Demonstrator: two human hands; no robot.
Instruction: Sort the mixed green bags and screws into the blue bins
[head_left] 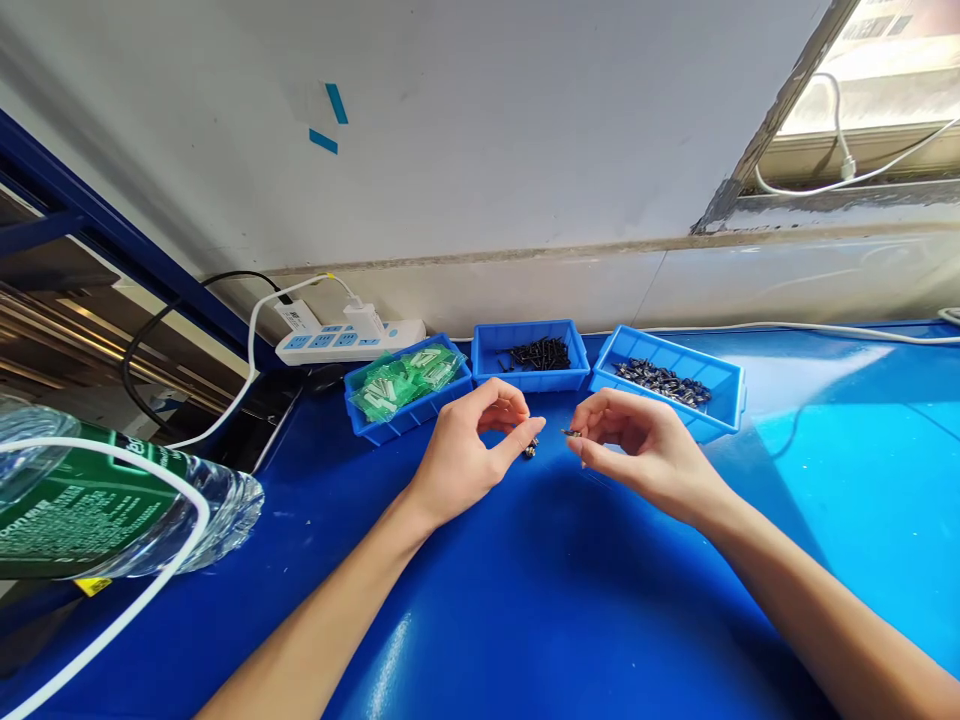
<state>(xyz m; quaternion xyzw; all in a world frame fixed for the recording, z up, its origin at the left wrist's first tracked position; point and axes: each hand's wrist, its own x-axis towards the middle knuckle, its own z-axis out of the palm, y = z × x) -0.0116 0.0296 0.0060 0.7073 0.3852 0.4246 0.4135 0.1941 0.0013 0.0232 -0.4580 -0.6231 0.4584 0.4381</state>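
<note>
My left hand (469, 455) is closed, with thumb and fingertips together over a few small metal screws (530, 450) that poke out below the thumb. A short gap to the right, my right hand (649, 450) pinches one small metal screw (571, 433) between thumb and index finger. Behind the hands stand three blue bins. The left bin (405, 412) holds green plastic bags (409, 378) with white pieces. In the middle bin (531, 380) lie black screws (541, 353). The right bin (716, 415) contains dark, shiny screws (664, 382).
A white power strip (352, 342) with plugged-in adapters sits behind the left bin. At the left, a large water bottle (90, 500) lies on its side, with a white cable (191, 540) in front. The blue tabletop (480, 620) meets a grey wall (510, 130).
</note>
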